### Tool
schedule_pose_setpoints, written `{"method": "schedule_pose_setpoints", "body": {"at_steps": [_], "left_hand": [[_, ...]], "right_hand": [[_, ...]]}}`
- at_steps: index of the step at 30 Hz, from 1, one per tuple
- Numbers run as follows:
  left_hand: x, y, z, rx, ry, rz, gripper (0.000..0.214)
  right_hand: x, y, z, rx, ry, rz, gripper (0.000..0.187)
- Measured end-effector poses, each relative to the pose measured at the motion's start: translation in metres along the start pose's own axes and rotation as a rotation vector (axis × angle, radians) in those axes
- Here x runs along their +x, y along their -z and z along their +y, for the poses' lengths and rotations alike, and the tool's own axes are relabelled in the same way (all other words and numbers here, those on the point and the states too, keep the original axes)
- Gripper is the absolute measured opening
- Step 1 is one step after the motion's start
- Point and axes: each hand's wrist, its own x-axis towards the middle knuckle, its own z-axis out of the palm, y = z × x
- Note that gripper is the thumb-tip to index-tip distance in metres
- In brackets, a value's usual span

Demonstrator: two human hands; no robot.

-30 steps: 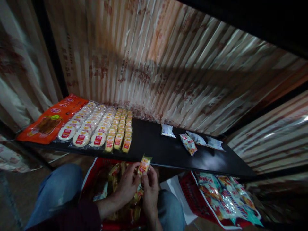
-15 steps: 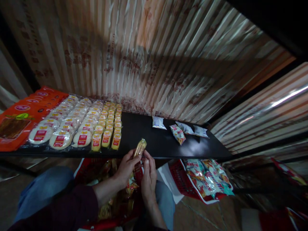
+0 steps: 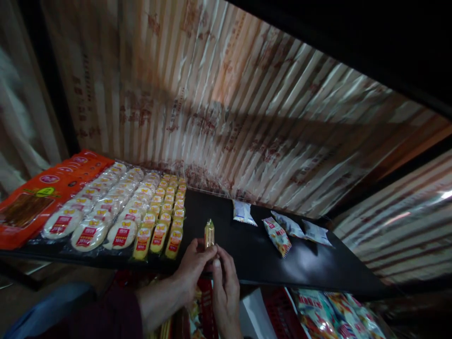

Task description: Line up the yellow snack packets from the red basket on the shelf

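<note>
Nearest to us, below the shelf's front edge, a red bag (image 3: 205, 306) lies in our lap, and more printed bags (image 3: 332, 315) rest lower down to the right. Just above it, our left hand (image 3: 192, 263) closes thumb and fingers on the lower end of a slim yellow snack packet (image 3: 209, 234). It stands upright over the front edge of the black shelf (image 3: 254, 254), near the middle. Our right hand (image 3: 224, 292) rises beside the left, its fingers nearly straight, with the tips against the packet's base. We cannot tell whether they pinch it.

On the shelf's left half, yellow packets (image 3: 165, 214) lie in rows from front to back, just left of the held one. Beside them are rows of round cakes (image 3: 106, 214), then an orange bag (image 3: 31, 202) at the left end. Four small packets (image 3: 278, 235) lie scattered toward the back right. A striped wall (image 3: 229, 117) stands behind everything.
</note>
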Motion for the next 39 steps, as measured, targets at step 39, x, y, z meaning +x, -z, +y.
{"method": "schedule_pose_setpoints", "body": {"at_steps": [39], "left_hand": [[0.042,0.014,0.042,0.386,-0.183,-0.035,0.052]], "right_hand": [[0.08,-0.052,0.023,0.295,-0.253,-0.084,0.053]]}}
